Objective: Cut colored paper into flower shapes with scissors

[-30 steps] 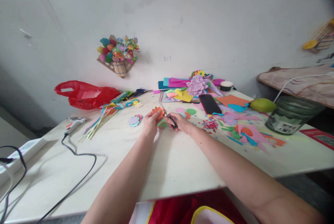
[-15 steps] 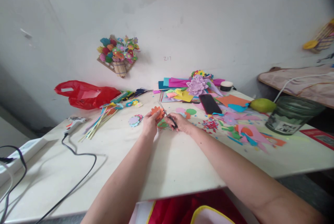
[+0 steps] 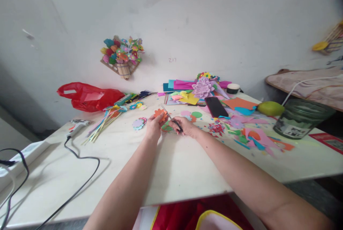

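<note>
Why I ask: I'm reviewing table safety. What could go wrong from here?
The black-handled metal scissors in the right hand lie close beside the orange scalloped flower and the left hand holding it; a slip might cut either.

The thin black cord of the white glue gun trails across the white table; a snag could drag the gun.

The left hand point(image 3: 153, 125) is holding an orange flower point(image 3: 158, 113), and the right hand point(image 3: 188, 127) is holding scissors point(image 3: 178, 125) beside it. On the table point(image 3: 184, 173), a red bag point(image 3: 92, 98) is lying far left, and a jar point(image 3: 301, 117) is standing at right.
</note>
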The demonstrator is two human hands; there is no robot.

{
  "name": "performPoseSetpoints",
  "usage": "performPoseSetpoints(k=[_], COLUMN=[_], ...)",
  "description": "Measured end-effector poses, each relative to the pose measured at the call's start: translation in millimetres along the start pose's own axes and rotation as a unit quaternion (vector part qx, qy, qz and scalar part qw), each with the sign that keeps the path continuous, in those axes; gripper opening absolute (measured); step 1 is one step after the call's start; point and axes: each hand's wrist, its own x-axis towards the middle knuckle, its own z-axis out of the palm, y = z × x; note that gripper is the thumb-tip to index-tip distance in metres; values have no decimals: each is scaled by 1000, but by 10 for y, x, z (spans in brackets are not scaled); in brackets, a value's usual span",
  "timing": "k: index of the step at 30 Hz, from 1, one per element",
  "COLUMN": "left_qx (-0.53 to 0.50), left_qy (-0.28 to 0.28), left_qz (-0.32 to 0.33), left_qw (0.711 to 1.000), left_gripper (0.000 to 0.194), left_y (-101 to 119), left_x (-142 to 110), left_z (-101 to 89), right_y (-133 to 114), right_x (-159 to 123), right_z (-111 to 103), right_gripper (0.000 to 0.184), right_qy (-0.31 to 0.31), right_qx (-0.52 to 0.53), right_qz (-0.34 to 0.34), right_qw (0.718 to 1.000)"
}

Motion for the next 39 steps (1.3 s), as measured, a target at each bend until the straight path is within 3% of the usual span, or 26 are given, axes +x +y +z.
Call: performPoseSetpoints(k=[7,15,39], left_qx=[25,37,38], left_qy=[0,-8,-63], left_qz=[-3,-7,-38], left_qw=[1000,999,997], left_gripper=[24,28,20], left_y=[27,63,88], left_x=[7,-18,22], left_z=[-12,6,-71], right_y=[144,76,58], right_x=[55,13,18], right_z=[-69,-76,-165], right_gripper=[40,45,36], right_qy=[-7,-18,-36], right_qx=[-28,-28,-61], right_qz=[-10,-4,12], right_qw=[1000,999,997])
